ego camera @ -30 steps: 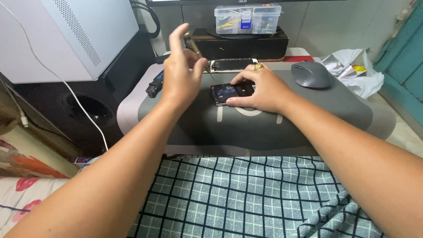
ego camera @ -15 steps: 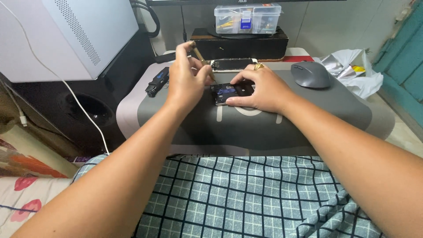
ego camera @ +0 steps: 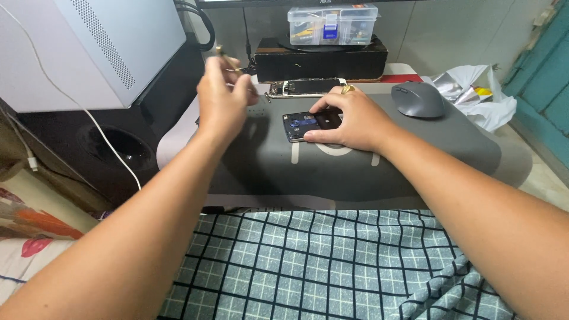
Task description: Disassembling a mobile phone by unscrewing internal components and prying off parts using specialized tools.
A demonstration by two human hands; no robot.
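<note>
Grey rubber work mat covers the desk, head view. Right hand lies flat, fingers pressing a small opened black phone at mat centre. Left hand, raised above the mat's left edge, pinches a thin brass-tipped tool. Grey computer mouse sits right; clear plastic parts box behind.
</note>
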